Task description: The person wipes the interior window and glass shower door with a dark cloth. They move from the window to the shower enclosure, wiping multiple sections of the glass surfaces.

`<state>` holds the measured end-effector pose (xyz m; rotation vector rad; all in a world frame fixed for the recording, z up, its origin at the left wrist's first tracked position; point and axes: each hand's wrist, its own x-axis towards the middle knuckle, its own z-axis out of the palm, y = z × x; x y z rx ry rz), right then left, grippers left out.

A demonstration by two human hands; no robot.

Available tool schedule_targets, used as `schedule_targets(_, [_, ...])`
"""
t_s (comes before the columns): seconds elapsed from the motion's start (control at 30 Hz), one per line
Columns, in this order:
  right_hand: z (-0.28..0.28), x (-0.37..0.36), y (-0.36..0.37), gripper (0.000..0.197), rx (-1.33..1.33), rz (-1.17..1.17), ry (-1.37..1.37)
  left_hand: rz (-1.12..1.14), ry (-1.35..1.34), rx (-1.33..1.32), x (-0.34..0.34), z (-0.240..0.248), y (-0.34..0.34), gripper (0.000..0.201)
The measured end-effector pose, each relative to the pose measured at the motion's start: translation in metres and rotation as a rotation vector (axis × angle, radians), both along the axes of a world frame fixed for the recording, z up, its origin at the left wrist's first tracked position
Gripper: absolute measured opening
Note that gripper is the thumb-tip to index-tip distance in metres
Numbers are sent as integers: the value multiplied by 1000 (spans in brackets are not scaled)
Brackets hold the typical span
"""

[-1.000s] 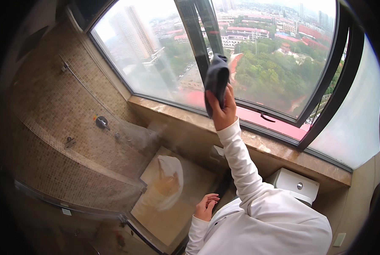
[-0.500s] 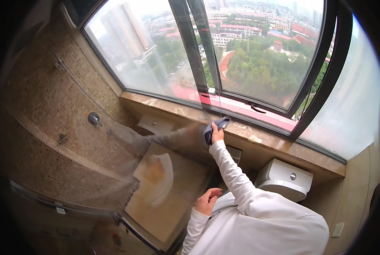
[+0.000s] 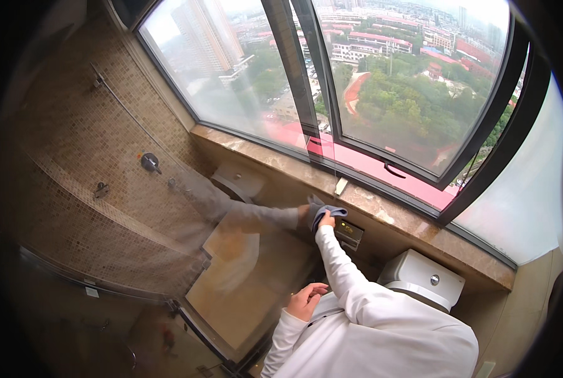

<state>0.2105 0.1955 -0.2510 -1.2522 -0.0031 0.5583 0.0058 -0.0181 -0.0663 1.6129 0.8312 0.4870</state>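
Observation:
A grey-blue cloth (image 3: 329,211) is bunched in my right hand (image 3: 326,220), pressed to the clear glass shower panel (image 3: 275,252) just below the window sill. My right arm stretches forward in a white sleeve. In the glass, a blurred reflection of the arm and cloth shows to the left. My left hand (image 3: 306,302) hangs near my body, empty, with its fingers loosely bent and partly apart.
A marble sill (image 3: 382,210) runs below the dark-framed window (image 3: 413,94). A white toilet tank (image 3: 423,277) stands at the right, near a wall-mounted roll holder (image 3: 349,234). A shower valve (image 3: 149,162) is on the mosaic wall.
My right hand has brought the cloth down along the glass, from sill height to below the sill. My left hand stays near my body. The view has shifted slightly.

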Motion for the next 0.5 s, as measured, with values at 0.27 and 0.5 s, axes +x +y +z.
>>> schedule_targets(0.27, [340,4,-30,25,357,48,-997,62,32,-46,8,-23,13,26])
schedule_targets(0.5, [201,-2,18,53,538,-229,-338,259,54,-2,24,6,51,18])
